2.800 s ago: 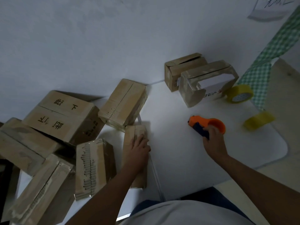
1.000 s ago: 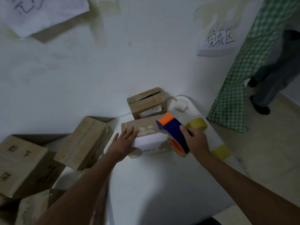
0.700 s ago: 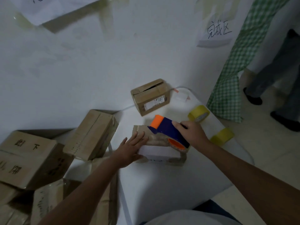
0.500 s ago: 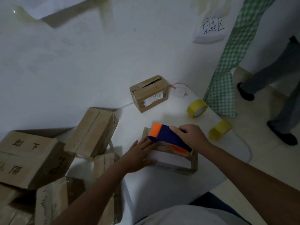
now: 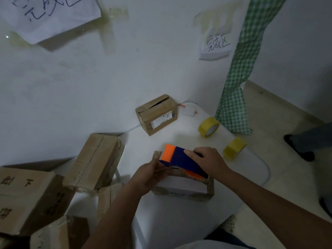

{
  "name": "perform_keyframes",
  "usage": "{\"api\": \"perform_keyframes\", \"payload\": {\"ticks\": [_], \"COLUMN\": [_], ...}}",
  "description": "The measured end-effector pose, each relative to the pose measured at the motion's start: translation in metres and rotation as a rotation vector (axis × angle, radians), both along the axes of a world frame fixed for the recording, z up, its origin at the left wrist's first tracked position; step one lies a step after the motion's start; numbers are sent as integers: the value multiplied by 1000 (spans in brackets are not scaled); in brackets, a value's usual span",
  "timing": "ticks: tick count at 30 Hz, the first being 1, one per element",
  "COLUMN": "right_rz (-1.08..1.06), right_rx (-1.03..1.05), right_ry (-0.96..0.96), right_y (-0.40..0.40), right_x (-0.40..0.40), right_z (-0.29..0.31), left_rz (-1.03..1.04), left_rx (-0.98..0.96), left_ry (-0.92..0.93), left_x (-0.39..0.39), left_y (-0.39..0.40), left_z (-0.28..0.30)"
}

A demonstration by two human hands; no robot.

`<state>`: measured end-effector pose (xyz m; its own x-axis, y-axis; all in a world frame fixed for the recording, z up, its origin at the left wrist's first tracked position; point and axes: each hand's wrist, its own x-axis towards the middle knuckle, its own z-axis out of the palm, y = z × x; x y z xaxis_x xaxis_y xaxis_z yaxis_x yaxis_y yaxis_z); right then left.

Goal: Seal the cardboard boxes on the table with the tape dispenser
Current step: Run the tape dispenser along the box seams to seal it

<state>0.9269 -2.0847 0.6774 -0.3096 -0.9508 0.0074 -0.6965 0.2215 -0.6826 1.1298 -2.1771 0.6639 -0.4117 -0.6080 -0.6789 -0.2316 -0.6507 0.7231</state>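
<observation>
Head view: the right hand (image 5: 208,161) grips the orange and blue tape dispenser (image 5: 181,160), which rests on top of the cardboard box (image 5: 183,186) near the front of the white table (image 5: 179,221). The left hand (image 5: 150,174) presses the box's left end with its fingers flat and holds nothing. If this hand slips, the box may slide and the tape run crooked or wrinkle. The left fingers are close to the dispenser's front, where I think the blade is.

There are seven cardboard boxes (image 5: 156,115) in view. I count two yellow tape rolls (image 5: 209,127) and one tape dispenser (image 5: 181,159). Two paper notes (image 5: 216,45) hang on the wall.
</observation>
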Motion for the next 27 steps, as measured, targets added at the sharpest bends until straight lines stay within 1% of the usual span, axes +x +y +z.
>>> {"api": "perform_keyframes", "payload": {"ticks": [1,2,4,8,13,16,19,22,23,26,27], "right_rz": [7,12,13,14,91,86,109,146,160,179,177], "right_rx": [3,9,20,27,103,107,93,94,106,171,187], "right_ry": [-2,-6,-17,-41,-29,0,58,73,95,188,206], "right_y": [0,-1,1,1,-4,-8,-12,-15,-16,-14,-12], "right_x": [-1,-2,-5,-8,-12,-12,-12,-12,-15,-26,-30], "right_z": [1,2,4,5,11,13,18,25,26,26,24], "left_rz": [33,53,69,22,7,73,148,186,219,401,415], "left_rx": [95,137,156,65,-27,-81,-134,-192,-204,-187,-168], "left_ry": [58,86,95,59,30,19,56,23,12,-4,-11], "left_x": [-2,-4,-6,-11,-9,-8,-8,-5,-1,30,42], "left_y": [-1,-3,-5,-6,-5,-6,-5,-7,-10,-33,-41], "left_z": [5,7,10,14,14,13,13,11,9,-6,-12]}}
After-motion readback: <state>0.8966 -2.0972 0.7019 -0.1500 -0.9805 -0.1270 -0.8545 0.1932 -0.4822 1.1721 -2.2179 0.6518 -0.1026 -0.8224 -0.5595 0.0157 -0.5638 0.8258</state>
